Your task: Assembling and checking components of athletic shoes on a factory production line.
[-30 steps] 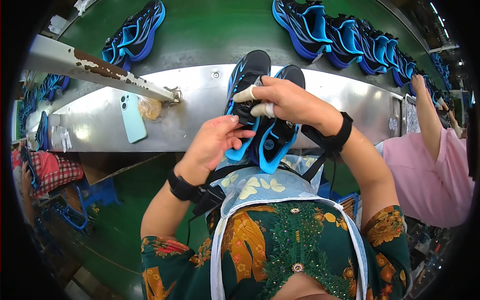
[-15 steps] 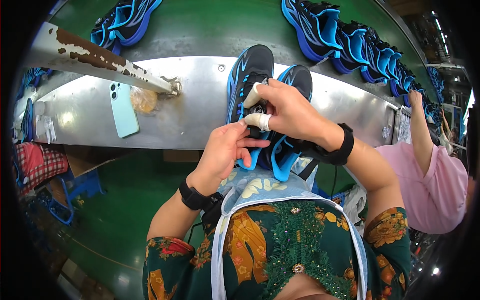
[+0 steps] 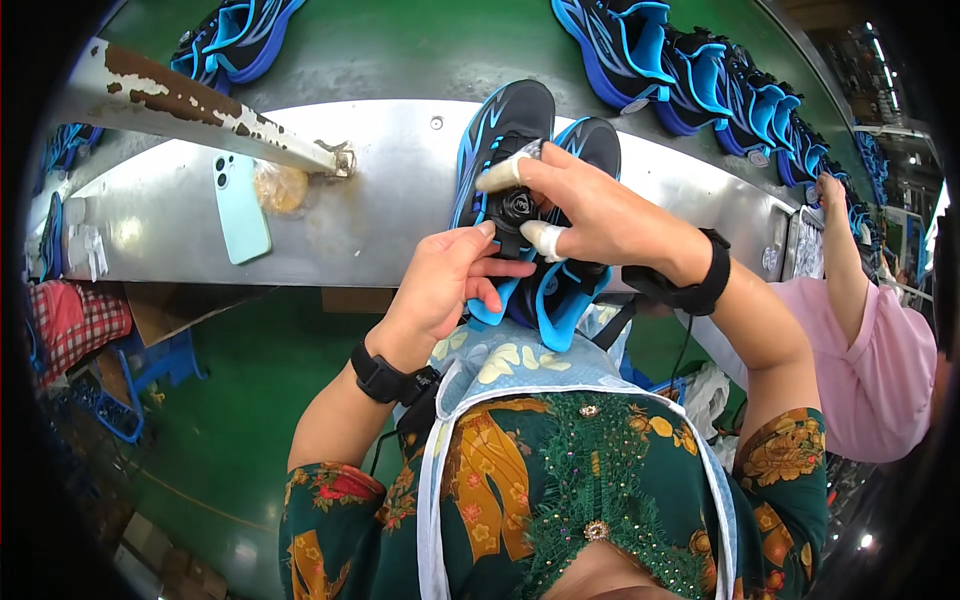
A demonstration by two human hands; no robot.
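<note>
A pair of black and blue sneakers stands close in front of me, toes away: the left sneaker (image 3: 520, 105) and the right sneaker (image 3: 597, 145). On the left sneaker's tongue sits a round black lacing dial (image 3: 517, 206). My left hand (image 3: 440, 285) grips that sneaker's side beside the dial, thumb against the upper and fingers across the collar. My right hand (image 3: 610, 220) reaches over both sneakers from the right. Its thumb and index finger, in white finger covers, are spread on either side of the dial, which shows between them. Part of the right sneaker is hidden under this hand.
A rusty, peeling post (image 3: 210, 115) crosses the metal table (image 3: 390, 225) at left, near a mint phone (image 3: 242, 215) and a wrapped round item (image 3: 280, 188). Sneakers (image 3: 625, 50) line the green surface beyond. A person in a pink top (image 3: 850, 370) works at right.
My right thumb and index finger have spread apart, baring the dial that they were closed over. The left hand stays at the sneaker. The whole view has shifted slightly.
</note>
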